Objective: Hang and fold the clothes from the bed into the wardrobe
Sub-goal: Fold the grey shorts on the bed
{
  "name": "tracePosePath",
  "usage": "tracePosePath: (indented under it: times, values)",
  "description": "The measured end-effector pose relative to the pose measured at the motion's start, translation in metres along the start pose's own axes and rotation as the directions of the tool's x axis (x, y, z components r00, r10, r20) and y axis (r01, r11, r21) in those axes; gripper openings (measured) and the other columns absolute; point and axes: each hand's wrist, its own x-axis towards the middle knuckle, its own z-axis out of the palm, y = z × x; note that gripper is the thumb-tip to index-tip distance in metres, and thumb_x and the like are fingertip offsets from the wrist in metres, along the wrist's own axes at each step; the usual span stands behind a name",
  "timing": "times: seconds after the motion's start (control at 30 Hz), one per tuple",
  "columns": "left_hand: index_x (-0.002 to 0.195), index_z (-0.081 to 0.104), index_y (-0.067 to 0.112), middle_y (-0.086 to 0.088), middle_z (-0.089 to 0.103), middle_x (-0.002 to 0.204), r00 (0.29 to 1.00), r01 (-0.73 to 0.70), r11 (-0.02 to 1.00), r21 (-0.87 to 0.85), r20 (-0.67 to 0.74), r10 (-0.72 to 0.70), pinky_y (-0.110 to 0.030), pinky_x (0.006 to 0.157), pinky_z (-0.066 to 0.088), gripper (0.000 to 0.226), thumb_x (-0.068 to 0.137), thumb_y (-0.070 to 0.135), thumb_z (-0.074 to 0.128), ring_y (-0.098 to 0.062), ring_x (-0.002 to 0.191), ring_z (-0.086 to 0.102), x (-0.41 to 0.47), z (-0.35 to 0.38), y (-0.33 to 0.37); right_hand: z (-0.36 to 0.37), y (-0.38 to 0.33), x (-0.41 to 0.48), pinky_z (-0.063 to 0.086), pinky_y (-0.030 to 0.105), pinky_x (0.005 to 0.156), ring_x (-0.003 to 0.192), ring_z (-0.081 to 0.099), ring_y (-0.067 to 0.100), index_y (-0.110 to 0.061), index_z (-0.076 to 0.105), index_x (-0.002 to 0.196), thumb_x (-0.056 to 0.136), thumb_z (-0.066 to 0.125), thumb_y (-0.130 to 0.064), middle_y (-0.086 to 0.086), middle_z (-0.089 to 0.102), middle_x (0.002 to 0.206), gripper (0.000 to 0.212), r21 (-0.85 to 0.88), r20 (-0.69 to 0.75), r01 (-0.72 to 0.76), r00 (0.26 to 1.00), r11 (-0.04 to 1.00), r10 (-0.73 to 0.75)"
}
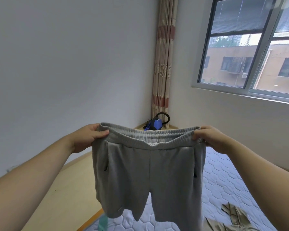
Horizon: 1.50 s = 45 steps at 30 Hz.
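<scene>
Both hands, L [88, 136] & R [212, 139], pinch grey shorts [147, 177] waistband ends; waistband horiz., legs hang down.

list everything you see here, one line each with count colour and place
grey jersey shorts with elastic waistband: one, grey, held up mid-frame
white quilted mattress: one, white, lower right
crumpled beige garment: one, beige, on the mattress, bottom right
blue and black object with black loop: one, blue-black, floor, far corner
beige and red striped curtain: one, beige-red, far corner
grey-framed window: one, grey, upper right
tan wooden floor: one, tan, lower left
left hand: one, grips waistband's left end
right hand: one, grips waistband's right end
</scene>
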Motion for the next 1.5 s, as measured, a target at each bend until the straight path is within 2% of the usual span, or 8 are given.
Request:
tracePosePath:
  times: [0.23,0.4,0.53,0.67,0.87,1.07,1.2,1.5]
  values:
    - [0.106,0.066,0.006,-0.014,0.069,0.100,0.978,-0.150,0.955,-0.256,0.101,0.181,-0.032,0.077,0.057,0.018,0.102,0.015,0.051,-0.032,0.099,0.065,-0.009,-0.015,0.014,-0.001,-0.015,-0.016,0.044,0.036,0.072,0.079,0.050,0.025,-0.006,0.066,0.075,0.066,0.059,-0.005,0.010,0.055,0.077,0.012,0.016,0.171,0.198,0.965,0.980,-0.197]
    - [0.111,0.051,-0.005,-0.026,0.056,0.106,0.705,0.038,0.688,-0.725,0.507,0.496,-0.050,0.091,0.046,0.018,0.104,0.006,0.039,-0.041,0.099,0.058,-0.021,-0.006,0.041,-0.003,-0.037,-0.033,0.050,0.035,0.077,0.082,0.058,0.027,-0.005,0.067,0.070,0.064,0.061,0.006,0.016,0.059,0.083,0.014,0.499,0.250,0.271,0.864,0.823,-0.436]
    - [0.108,0.066,0.005,-0.018,0.067,0.111,0.795,-0.235,0.837,-0.494,0.398,0.458,-0.056,0.108,0.045,0.016,0.098,0.013,0.058,-0.043,0.116,0.063,-0.011,0.051,0.064,0.044,-0.067,-0.019,0.051,0.035,0.085,0.095,0.062,0.023,-0.014,0.073,0.065,0.063,0.059,0.008,0.009,0.062,0.099,0.026,0.366,0.215,0.393,0.846,0.843,-0.488]
    - [0.128,0.061,-0.003,0.008,0.062,0.139,0.871,-0.434,0.887,-0.157,0.176,0.458,-0.029,0.108,0.048,0.029,0.103,0.007,0.050,-0.014,0.130,0.057,-0.008,0.094,0.083,0.074,-0.079,-0.009,0.046,0.053,0.092,0.094,0.055,0.031,-0.014,0.075,0.073,0.071,0.070,0.006,0.011,0.053,0.102,0.020,0.341,0.216,0.449,0.818,0.826,-0.533]
    - [0.133,0.062,0.012,0.009,0.063,0.139,0.904,-0.372,0.912,-0.172,0.157,0.398,-0.024,0.104,0.048,0.032,0.102,0.012,0.054,-0.009,0.128,0.059,-0.002,0.112,0.077,0.101,-0.085,-0.015,0.057,0.027,0.078,0.086,0.069,0.016,-0.001,0.064,0.093,0.082,0.073,0.000,0.002,0.074,0.094,0.014,0.435,0.134,0.445,0.828,0.783,-0.545]
    - [0.113,0.073,0.014,0.003,0.076,0.106,0.929,-0.328,0.944,-0.038,0.166,0.330,-0.020,0.084,0.055,0.018,0.101,0.018,0.059,-0.008,0.101,0.071,0.005,0.114,0.072,0.099,-0.068,0.006,0.047,0.038,0.078,0.077,0.051,0.017,-0.020,0.054,0.085,0.083,0.080,-0.017,0.005,0.061,0.083,0.027,0.130,0.091,0.360,0.923,0.924,-0.373]
    - [0.108,0.076,0.014,-0.008,0.075,0.108,0.944,-0.319,0.946,0.063,0.115,0.310,-0.032,0.093,0.058,0.016,0.099,0.022,0.066,-0.023,0.107,0.070,0.018,0.113,0.057,0.097,-0.057,0.003,0.048,0.025,0.065,0.065,0.054,0.010,-0.014,0.058,0.086,0.087,0.079,-0.018,-0.001,0.060,0.074,0.022,0.245,0.008,0.317,0.944,0.916,-0.329]
    - [0.108,0.076,0.006,-0.012,0.074,0.101,0.936,-0.345,0.938,0.010,0.076,0.344,-0.029,0.083,0.057,0.017,0.096,0.013,0.067,-0.015,0.095,0.068,0.027,0.096,0.051,0.101,-0.025,0.003,0.058,0.043,0.095,0.102,0.071,0.022,-0.023,0.074,0.103,0.075,0.087,-0.046,0.002,0.076,0.104,0.038,-0.197,0.322,0.227,0.934,0.954,-0.155]
